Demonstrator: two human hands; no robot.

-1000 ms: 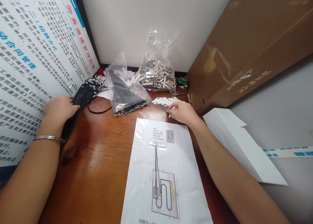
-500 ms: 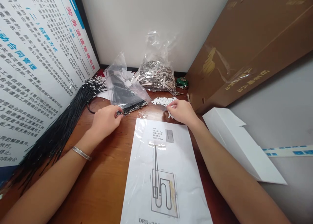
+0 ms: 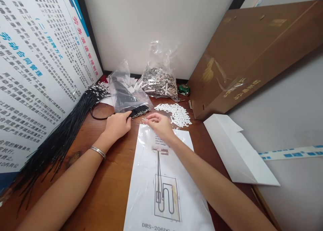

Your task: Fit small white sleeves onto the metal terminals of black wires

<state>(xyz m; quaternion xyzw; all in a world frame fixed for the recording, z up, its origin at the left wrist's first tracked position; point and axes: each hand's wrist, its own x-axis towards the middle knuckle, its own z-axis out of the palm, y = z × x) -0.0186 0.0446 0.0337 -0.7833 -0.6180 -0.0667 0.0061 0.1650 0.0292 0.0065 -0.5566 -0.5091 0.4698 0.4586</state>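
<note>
My left hand [image 3: 118, 126] is closed beside the metal-tipped ends of the bagged black wires [image 3: 140, 111]. A single black wire [image 3: 94, 114] loops from the left into this hand; its end is hidden by the fingers. Just right of it, my right hand [image 3: 159, 125] has thumb and fingertips pinched together over a few tiny pieces near the sheet's top edge. Whatever is between those fingertips is too small to make out. Behind the right hand spreads a heap of small white pieces [image 3: 180, 116]. Below both hands lies a printed diagram sheet [image 3: 143, 190].
A long bundle of black wires [image 3: 63, 130] with white ends lies at the left. Behind stand a clear bag of metal strips [image 3: 160, 84] and a green tape measure [image 3: 184, 90]. A brown box [image 3: 227, 63] and a folded white card [image 3: 234, 150] flank the right side.
My right hand has moved left from the white heap to beside my left hand, uncovering the heap. My left hand has shifted slightly right in view, and the camera view has shifted a little.
</note>
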